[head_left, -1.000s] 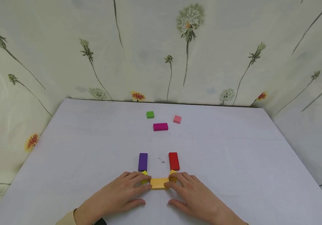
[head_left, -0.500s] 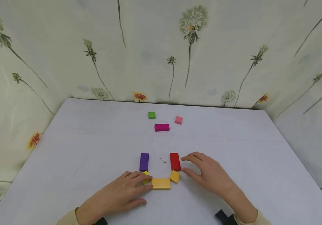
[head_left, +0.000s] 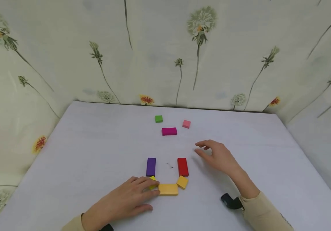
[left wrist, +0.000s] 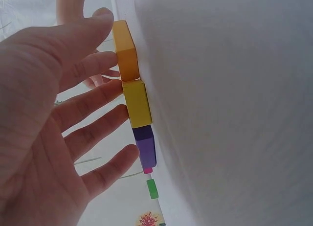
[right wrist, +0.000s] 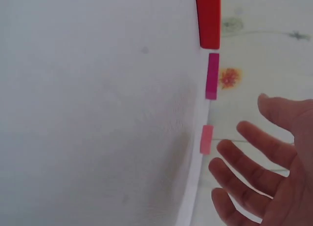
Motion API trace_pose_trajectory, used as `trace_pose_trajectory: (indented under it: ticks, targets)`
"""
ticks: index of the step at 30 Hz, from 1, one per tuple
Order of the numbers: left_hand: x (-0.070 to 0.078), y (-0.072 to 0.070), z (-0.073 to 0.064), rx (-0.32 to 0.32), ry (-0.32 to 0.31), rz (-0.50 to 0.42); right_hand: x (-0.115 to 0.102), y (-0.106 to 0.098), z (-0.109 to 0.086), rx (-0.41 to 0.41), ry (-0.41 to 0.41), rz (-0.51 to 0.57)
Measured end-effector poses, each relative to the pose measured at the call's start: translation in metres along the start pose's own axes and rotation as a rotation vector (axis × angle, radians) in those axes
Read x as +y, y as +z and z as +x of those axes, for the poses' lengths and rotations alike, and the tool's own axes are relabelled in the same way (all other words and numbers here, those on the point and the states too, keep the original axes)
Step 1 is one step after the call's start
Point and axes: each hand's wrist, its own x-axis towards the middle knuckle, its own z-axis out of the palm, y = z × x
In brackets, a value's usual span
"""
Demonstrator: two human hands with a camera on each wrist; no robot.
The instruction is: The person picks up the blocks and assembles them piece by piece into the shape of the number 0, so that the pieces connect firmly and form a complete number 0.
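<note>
My left hand (head_left: 129,197) rests with spread, relaxed fingers touching the small yellow block (head_left: 152,178) and the left end of the orange block (head_left: 168,189). In the left wrist view those fingertips lie on the yellow block (left wrist: 138,103) and the orange block (left wrist: 126,52). My right hand (head_left: 218,157) is above the table right of the red block (head_left: 183,166), fingers loosely bent and holding nothing. A purple block (head_left: 151,166) stands beyond the yellow one. Between the orange and red blocks lies a small orange-yellow block (head_left: 182,182), set at an angle.
Farther back lie a magenta block (head_left: 169,131), a green block (head_left: 158,119) and a pink block (head_left: 186,124). A small dark mark (head_left: 169,166) shows on the white table (head_left: 110,141) between the purple and red blocks. Flower-patterned cloth (head_left: 153,48) surrounds the table.
My right hand has let go of the orange and orange-yellow blocks and moved away, right and toward the back of the table. My left hand stays at the yellow and orange blocks.
</note>
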Motion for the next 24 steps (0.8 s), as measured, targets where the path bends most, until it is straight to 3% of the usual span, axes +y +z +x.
trace_pose_trajectory:
  ticks: [8, 17, 24]
  targets:
    - [-0.002, 0.000, 0.002, 0.000, -0.004, 0.016, 0.012, -0.010, 0.037, 0.018, 0.112, 0.040]
    - [-0.002, 0.001, -0.001, -0.019, -0.014, 0.004, 0.022, -0.014, 0.086, -0.059, 0.191, 0.041]
    - [-0.002, 0.002, -0.001, -0.007, 0.004, 0.020, 0.023, -0.010, 0.112, -0.116, 0.216, -0.016]
